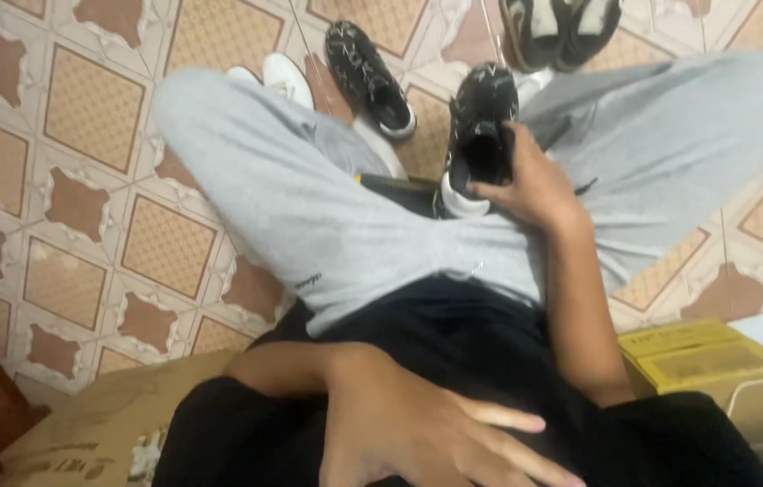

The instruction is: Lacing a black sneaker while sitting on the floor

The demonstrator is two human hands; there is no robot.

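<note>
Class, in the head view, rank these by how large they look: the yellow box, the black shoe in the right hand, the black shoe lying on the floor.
1. Yellow box, largest, though it is nearer the camera.
2. and 3. The black shoe in the right hand and the black shoe on the floor look alike; no ranking.

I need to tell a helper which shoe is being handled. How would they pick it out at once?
Start at the grey trousers of the seated person, then look between the knees. The black patterned shoe there is in the grip of the right hand. Its twin lies untouched on the tiled floor, beside a white shoe.
</note>
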